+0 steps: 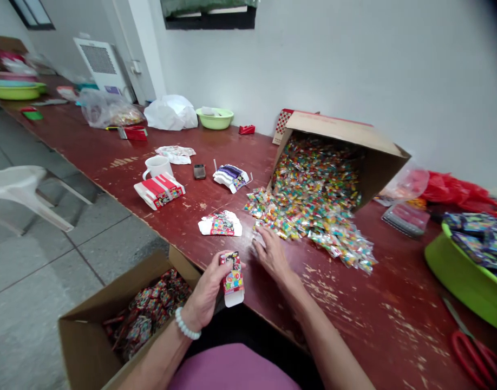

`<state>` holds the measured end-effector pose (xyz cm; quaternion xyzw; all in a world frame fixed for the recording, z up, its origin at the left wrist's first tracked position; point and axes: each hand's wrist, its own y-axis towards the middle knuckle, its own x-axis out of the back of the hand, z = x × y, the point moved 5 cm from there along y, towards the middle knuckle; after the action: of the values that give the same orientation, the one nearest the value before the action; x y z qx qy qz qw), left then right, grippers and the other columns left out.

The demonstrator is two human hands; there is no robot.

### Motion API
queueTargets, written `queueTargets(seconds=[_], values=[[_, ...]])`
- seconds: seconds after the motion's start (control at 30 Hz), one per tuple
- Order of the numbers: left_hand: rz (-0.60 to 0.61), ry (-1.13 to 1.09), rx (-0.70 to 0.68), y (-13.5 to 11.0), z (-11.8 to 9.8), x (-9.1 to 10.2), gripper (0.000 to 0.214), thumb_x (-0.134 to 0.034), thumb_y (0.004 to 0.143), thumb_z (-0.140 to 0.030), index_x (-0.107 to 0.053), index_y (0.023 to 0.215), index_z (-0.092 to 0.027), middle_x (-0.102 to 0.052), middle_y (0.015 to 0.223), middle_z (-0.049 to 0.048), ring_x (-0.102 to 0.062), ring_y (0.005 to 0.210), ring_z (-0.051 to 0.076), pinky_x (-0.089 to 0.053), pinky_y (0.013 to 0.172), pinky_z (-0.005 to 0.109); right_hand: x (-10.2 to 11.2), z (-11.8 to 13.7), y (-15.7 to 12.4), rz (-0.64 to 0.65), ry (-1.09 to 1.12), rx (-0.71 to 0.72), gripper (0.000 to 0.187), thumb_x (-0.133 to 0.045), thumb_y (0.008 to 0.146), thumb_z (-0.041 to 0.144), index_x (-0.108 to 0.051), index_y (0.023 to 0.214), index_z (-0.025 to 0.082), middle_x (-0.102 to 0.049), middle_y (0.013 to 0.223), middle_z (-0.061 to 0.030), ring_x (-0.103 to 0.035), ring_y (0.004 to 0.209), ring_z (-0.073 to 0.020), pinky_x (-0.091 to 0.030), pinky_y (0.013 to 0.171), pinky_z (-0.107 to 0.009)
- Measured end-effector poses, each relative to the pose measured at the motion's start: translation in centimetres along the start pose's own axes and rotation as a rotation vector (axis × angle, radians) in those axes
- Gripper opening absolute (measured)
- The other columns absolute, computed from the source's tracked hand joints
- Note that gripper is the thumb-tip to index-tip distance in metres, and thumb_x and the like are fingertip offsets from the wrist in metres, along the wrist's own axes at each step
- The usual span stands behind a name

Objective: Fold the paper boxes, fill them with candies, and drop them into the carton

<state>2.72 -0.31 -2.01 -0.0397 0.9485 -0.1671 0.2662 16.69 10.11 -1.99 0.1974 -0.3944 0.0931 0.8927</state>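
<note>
My left hand [211,287] grips a small printed red candy box [232,277]; its white end flap hangs open toward me. To the right, my right hand [270,254] is low over the table, its fingers curled on a blurred whitish small packet [257,238]. Just beyond that hand lies a heap of small clear candy packets [309,216], spilling from a cardboard carton [382,162] tipped on its side. Flattened red-and-white boxes [221,223] lie on the table beyond my left hand.
Left below the table edge stands an open carton [84,336] holding filled printed boxes. On the table [228,149] are a red-and-white bundle of boxes [159,190], a white mug [157,165], purple flattened boxes [232,177], a green basin [463,271] and red-handled scissors [471,346]. A white stool [23,181] stands left.
</note>
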Motion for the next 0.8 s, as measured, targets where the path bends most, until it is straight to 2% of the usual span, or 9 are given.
queueTargets(seconds=[0.13, 0.23, 0.33, 0.43, 0.53, 0.57, 0.63, 0.7, 0.8], values=[[-0.020, 0.063, -0.023, -0.1, -0.9, 1.6, 0.049, -0.080, 0.073, -0.029, -0.057, 0.115, -0.020, -0.069, 0.108, 0.0071, -0.065, 0.080, 0.015, -0.053, 0.073, 0.028, -2.0, -1.5, 4.1, 0.042, -0.161, -0.018, 0.051, -0.050, 0.084, 0.006, -0.053, 0.134, 0.014, -0.044, 0.148, -0.0181, -0.038, 0.134, -0.0324, -0.031, 0.108, -0.049], [-0.044, 0.084, -0.054, -0.2, -1.3, 2.6, 0.065, -0.084, 0.066, -0.021, -0.053, 0.123, -0.020, -0.067, 0.102, 0.0048, -0.064, 0.084, 0.015, -0.052, 0.077, 0.028, -2.8, -2.0, 5.0, 0.053, -0.210, -0.063, 0.043, -0.043, 0.087, 0.004, -0.058, 0.126, 0.016, -0.057, 0.134, -0.0191, -0.045, 0.127, -0.0332, -0.028, 0.104, -0.054], [-0.035, 0.090, -0.033, 0.1, -1.4, 3.1, 0.068, -0.083, 0.066, -0.020, -0.051, 0.126, -0.019, -0.066, 0.097, 0.0036, -0.064, 0.080, 0.015, -0.054, 0.073, 0.029, -2.2, -2.0, 4.8, 0.042, -0.186, -0.095, 0.033, -0.039, 0.091, 0.009, -0.065, 0.111, 0.014, -0.066, 0.112, -0.0200, -0.052, 0.115, -0.0333, -0.029, 0.101, -0.054], [-0.068, 0.109, 0.001, 0.4, -1.7, 3.6, 0.057, -0.083, 0.067, -0.022, -0.055, 0.115, -0.017, -0.064, 0.087, 0.0011, -0.063, 0.072, 0.014, -0.056, 0.065, 0.028, -0.3, -1.4, 3.3, 0.001, -0.097, -0.114, 0.029, -0.039, 0.094, 0.016, -0.065, 0.107, 0.013, -0.066, 0.107, -0.0183, -0.054, 0.109, -0.0307, -0.037, 0.095, -0.047], [-0.117, 0.103, -0.036, 0.7, -2.2, 4.0, 0.048, -0.082, 0.068, -0.026, -0.051, 0.104, -0.020, -0.064, 0.082, -0.0015, -0.063, 0.066, 0.014, -0.056, 0.053, 0.026, 1.3, 0.1, 0.1, -0.006, 0.066, -0.126, 0.028, -0.040, 0.098, 0.030, -0.062, 0.109, 0.017, -0.067, 0.096, -0.0097, -0.062, 0.090, -0.0221, -0.047, 0.079, -0.033], [-0.132, 0.095, -0.050, 0.7, -2.3, 4.0, 0.046, -0.081, 0.069, -0.028, -0.049, 0.101, -0.021, -0.064, 0.081, -0.0021, -0.064, 0.065, 0.015, -0.056, 0.049, 0.026, 1.5, 0.6, -1.2, 0.008, 0.162, -0.138, 0.029, -0.041, 0.099, 0.035, -0.060, 0.113, 0.018, -0.067, 0.091, -0.0061, -0.063, 0.081, -0.0192, -0.048, 0.072, -0.030], [-0.151, 0.071, -0.066, 0.7, -2.3, 4.0, 0.044, -0.081, 0.069, -0.029, -0.046, 0.095, -0.022, -0.064, 0.079, -0.0027, -0.064, 0.063, 0.015, -0.055, 0.045, 0.025, 1.5, 1.1, -3.7, -0.011, 0.607, -0.266, 0.034, -0.057, 0.091, 0.043, -0.057, 0.116, 0.020, -0.066, 0.086, -0.0025, -0.062, 0.074, -0.0178, -0.048, 0.065, -0.027], [-0.145, 0.035, -0.060, 0.5, -1.9, 3.8, 0.045, -0.082, 0.068, -0.027, -0.045, 0.091, -0.022, -0.064, 0.080, -0.0028, -0.065, 0.064, 0.015, -0.057, 0.046, 0.026, 1.3, 1.6, -5.6, -0.022, 0.797, -0.330, 0.038, -0.064, 0.086, 0.044, -0.057, 0.115, 0.021, -0.066, 0.086, -0.0017, -0.063, 0.075, -0.0180, -0.049, 0.067, -0.028], [-0.079, -0.021, 0.010, 0.0, -0.7, 3.1, 0.045, -0.083, 0.068, -0.022, -0.044, 0.090, -0.021, -0.065, 0.083, -0.0018, -0.068, 0.068, 0.016, -0.059, 0.053, 0.029, 1.6, 1.9, -6.6, -0.054, 0.709, -0.308, 0.031, -0.061, 0.088, 0.042, -0.060, 0.111, 0.020, -0.066, 0.086, -0.0019, -0.061, 0.076, -0.0176, -0.048, 0.068, -0.028]])
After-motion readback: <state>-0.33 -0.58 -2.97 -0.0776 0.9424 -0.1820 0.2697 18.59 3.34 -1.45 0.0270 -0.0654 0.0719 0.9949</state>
